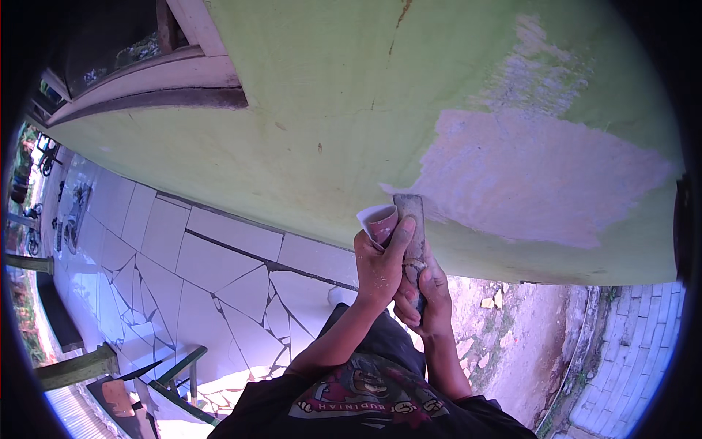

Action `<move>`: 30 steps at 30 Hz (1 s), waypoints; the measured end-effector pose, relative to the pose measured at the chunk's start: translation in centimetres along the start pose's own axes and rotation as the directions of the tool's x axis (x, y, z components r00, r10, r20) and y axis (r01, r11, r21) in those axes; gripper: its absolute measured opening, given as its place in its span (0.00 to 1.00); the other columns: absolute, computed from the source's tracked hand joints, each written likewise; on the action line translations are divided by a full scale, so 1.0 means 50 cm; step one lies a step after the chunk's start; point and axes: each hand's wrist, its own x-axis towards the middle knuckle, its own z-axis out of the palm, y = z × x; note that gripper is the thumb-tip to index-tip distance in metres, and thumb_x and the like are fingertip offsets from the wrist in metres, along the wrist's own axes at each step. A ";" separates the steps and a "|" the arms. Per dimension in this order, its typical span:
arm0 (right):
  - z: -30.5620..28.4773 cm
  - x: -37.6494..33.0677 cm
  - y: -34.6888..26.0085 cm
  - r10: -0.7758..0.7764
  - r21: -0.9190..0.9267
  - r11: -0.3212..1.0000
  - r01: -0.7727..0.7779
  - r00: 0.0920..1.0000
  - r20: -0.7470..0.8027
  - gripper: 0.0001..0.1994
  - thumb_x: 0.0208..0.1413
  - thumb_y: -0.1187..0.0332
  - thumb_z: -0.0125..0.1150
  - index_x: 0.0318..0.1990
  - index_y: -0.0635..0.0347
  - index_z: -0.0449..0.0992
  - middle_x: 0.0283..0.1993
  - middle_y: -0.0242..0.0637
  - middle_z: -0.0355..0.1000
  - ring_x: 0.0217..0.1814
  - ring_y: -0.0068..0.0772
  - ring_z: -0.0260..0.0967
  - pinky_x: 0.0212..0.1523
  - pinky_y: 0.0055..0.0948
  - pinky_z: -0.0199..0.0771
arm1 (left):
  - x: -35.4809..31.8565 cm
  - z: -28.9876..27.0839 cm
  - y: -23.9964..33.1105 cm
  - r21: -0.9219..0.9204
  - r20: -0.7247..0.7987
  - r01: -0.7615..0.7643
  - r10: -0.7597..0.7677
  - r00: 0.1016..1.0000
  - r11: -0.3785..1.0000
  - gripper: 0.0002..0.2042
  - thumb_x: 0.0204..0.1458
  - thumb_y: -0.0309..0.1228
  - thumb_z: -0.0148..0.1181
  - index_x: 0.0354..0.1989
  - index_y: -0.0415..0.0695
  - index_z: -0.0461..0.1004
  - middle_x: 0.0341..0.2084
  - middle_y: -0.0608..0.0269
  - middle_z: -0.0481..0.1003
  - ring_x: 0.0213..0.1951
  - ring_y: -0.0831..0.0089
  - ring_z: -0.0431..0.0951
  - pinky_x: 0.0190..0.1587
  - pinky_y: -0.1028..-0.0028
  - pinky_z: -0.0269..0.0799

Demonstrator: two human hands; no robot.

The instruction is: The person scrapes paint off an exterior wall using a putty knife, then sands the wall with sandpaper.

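Observation:
Both my hands are close together in front of the green wall. My left hand is closed around a rolled sheet of sandpaper, reddish brown with a pale side. Its thumb also presses along a long, flat grey scraper-like tool. Lower down, my right hand wraps around the same tool with the fingers curled. The tool's far end points up at the wall, beside the lower left edge of a pale, whitish patch. I cannot tell if it touches the wall. Whitish dust marks my left hand.
A window frame juts in at the upper left. Broken-tile flooring spreads below left, with a green metal frame and a beam end. Rough ground with rubble and grey paving lie to the right.

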 end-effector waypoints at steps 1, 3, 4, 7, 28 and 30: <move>-0.002 0.006 0.003 -0.028 -0.018 0.999 0.029 0.999 0.019 0.31 0.64 0.53 0.48 0.70 0.53 0.49 0.24 0.31 0.59 0.12 0.16 0.53 0.10 0.16 0.53 | 0.002 0.007 0.015 -0.045 -0.036 0.033 -0.035 0.999 0.998 0.11 0.55 0.34 0.62 0.31 0.38 0.75 0.24 0.69 0.74 0.26 0.84 0.71 0.29 0.79 0.67; 0.024 0.025 0.000 -0.041 -0.028 0.999 0.042 0.999 0.031 0.31 0.64 0.53 0.49 0.70 0.53 0.49 0.24 0.30 0.59 0.12 0.16 0.53 0.10 0.16 0.54 | 0.014 -0.008 0.060 -0.102 0.035 0.105 -0.102 0.994 0.989 0.12 0.53 0.35 0.63 0.30 0.37 0.75 0.25 0.67 0.75 0.28 0.83 0.72 0.30 0.78 0.69; 0.038 0.028 -0.003 -0.053 -0.038 0.998 0.055 0.997 0.053 0.32 0.63 0.52 0.49 0.70 0.54 0.50 0.24 0.30 0.59 0.12 0.16 0.54 0.10 0.16 0.54 | 0.007 -0.009 0.062 -0.100 0.033 0.106 -0.104 0.994 0.989 0.12 0.53 0.35 0.63 0.30 0.37 0.75 0.25 0.67 0.75 0.28 0.83 0.72 0.30 0.78 0.69; 0.026 -0.005 0.007 -0.035 -0.057 0.998 0.036 0.999 0.012 0.33 0.63 0.52 0.50 0.70 0.54 0.48 0.24 0.30 0.59 0.12 0.16 0.54 0.10 0.15 0.55 | 0.000 -0.009 0.033 0.038 -0.022 0.045 -0.045 0.999 0.998 0.13 0.53 0.34 0.63 0.34 0.33 0.76 0.27 0.64 0.77 0.30 0.83 0.72 0.34 0.78 0.69; 0.051 0.013 0.017 -0.046 -0.040 0.998 0.046 0.999 -0.013 0.31 0.64 0.54 0.48 0.70 0.55 0.48 0.25 0.30 0.59 0.13 0.15 0.53 0.12 0.15 0.55 | 0.003 -0.006 0.034 0.063 -0.063 -0.078 0.082 0.995 0.995 0.11 0.54 0.33 0.62 0.33 0.34 0.76 0.24 0.69 0.75 0.28 0.84 0.70 0.33 0.78 0.68; 0.048 0.017 0.010 -0.054 -0.084 0.995 0.052 0.998 -0.019 0.31 0.65 0.54 0.47 0.70 0.54 0.48 0.25 0.30 0.59 0.13 0.15 0.53 0.12 0.15 0.54 | 0.015 -0.018 0.038 0.020 -0.005 -0.005 0.005 1.000 1.000 0.12 0.54 0.34 0.62 0.33 0.34 0.76 0.24 0.69 0.75 0.28 0.84 0.70 0.33 0.78 0.68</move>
